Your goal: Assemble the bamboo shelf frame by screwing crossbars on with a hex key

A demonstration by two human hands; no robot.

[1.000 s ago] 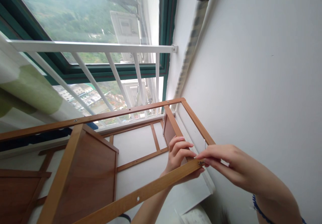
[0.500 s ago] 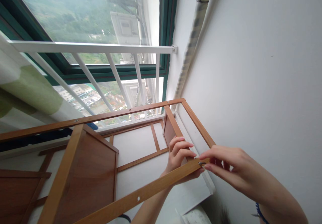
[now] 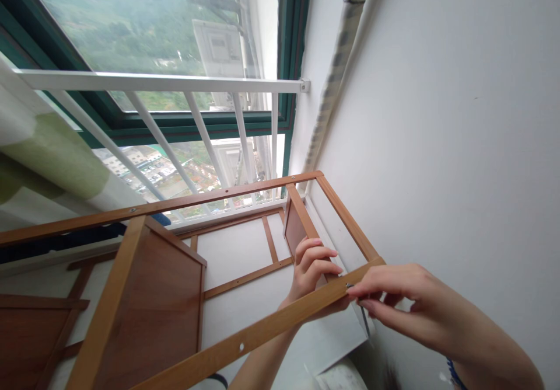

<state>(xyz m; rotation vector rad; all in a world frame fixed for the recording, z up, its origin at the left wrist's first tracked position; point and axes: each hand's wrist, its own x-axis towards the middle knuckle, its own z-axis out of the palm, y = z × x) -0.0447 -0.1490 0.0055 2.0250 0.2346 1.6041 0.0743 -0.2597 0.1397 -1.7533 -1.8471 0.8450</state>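
Note:
A brown wooden frame (image 3: 280, 320) runs across the view, its near rail slanting up to the right corner. My left hand (image 3: 308, 267) reaches from behind that rail, its fingers curled over the crosspiece (image 3: 301, 212) where the two meet; its thumb is mostly hidden. At the rail's end, a small metal screw (image 3: 349, 285) sits in a hole. Fingertips of my right hand (image 3: 402, 296) are pinched just beside the screw. A thin dark rod, apparently a hex key (image 3: 364, 321), sticks out below these fingers; the rest of it is hidden.
A wooden panel (image 3: 153, 296) stands within the frame on the left. Behind are a white railing (image 3: 175, 82) and a green-framed window. A white wall (image 3: 459, 145) rises close on the right. A green and white curtain (image 3: 56, 150) hangs at the left.
My right hand has shifted slightly down and its fingers have turned, uncovering the frame's corner. The thin rod now points downward below the fingers. My left hand stays in place.

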